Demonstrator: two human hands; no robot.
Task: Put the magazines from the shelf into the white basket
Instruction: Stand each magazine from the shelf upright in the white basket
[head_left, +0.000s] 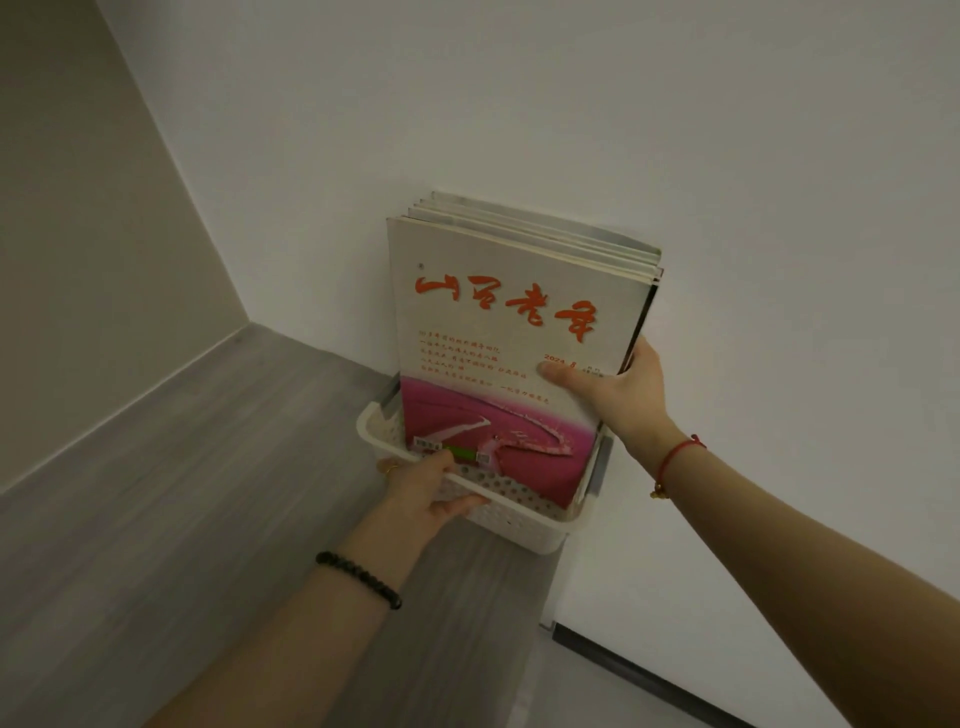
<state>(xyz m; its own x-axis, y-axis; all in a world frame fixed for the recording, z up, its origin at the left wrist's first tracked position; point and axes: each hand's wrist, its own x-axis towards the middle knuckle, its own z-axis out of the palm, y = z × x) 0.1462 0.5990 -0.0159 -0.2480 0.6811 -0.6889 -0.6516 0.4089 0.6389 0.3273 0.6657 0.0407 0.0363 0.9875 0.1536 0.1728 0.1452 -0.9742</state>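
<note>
A stack of several magazines (498, 312) stands upright in the white perforated basket (514, 506), leaning back against the white wall. The front cover is cream with red brush lettering and a pink lower part. My right hand (618, 395) grips the stack's right edge, thumb laid across the front cover and fingers behind. My left hand (431, 493) holds the basket's near rim, thumb over the rim by the cover's lower edge. The magazines' lower ends are hidden inside the basket.
The basket sits on a grey wood-grain floor (182, 519) against the white wall (727, 156). A beige wall (78, 234) closes the left side. A dark strip (639, 670) runs along the wall's base at lower right.
</note>
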